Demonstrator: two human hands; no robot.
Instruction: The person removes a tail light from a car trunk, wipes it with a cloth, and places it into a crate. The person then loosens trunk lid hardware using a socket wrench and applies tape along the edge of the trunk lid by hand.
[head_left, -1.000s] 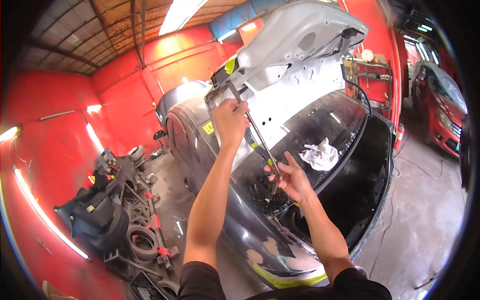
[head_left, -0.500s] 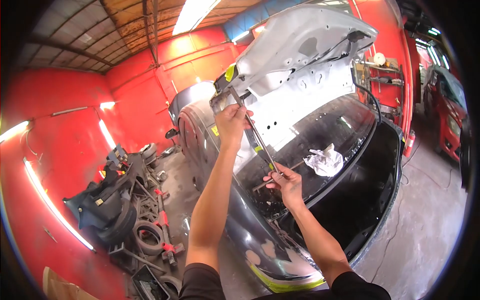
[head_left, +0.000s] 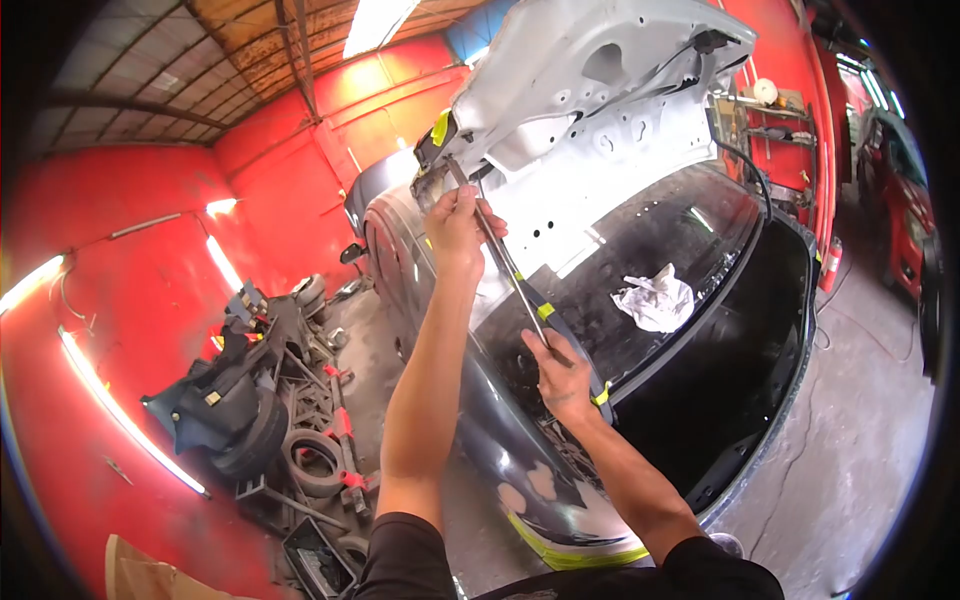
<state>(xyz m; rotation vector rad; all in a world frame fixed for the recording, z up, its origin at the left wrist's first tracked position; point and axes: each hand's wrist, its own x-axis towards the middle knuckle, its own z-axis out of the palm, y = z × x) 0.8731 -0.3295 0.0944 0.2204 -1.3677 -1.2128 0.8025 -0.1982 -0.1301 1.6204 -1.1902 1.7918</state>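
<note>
My left hand (head_left: 458,228) is closed around the upper part of a long, thin metal T-handle rod (head_left: 522,290). The rod slants down toward my right hand (head_left: 562,375), which grips its lower end and hides most of the crossbar. The rod's upper end meets the corner of a raised grey car lid (head_left: 590,75), near its hinge area. Exactly what the tip touches is too small to tell. Running alongside and behind the rod is a dark strip (head_left: 570,338) with yellow-green tape on it. A crumpled white cloth (head_left: 655,298) lies on the dark rear glass (head_left: 610,270).
Below the glass is the dark open boot (head_left: 700,400). The car's rear quarter (head_left: 490,430) shows patchy filler and yellow tape. Loose parts and tyres (head_left: 312,462) lie along the red wall to the left. A red car (head_left: 905,215) and a shelf (head_left: 780,135) stand at right.
My right hand has turned and closed more fully around the rod's lower end; the crossbar, earlier sticking out to both sides, is now mostly hidden. My left hand stays on the upper rod.
</note>
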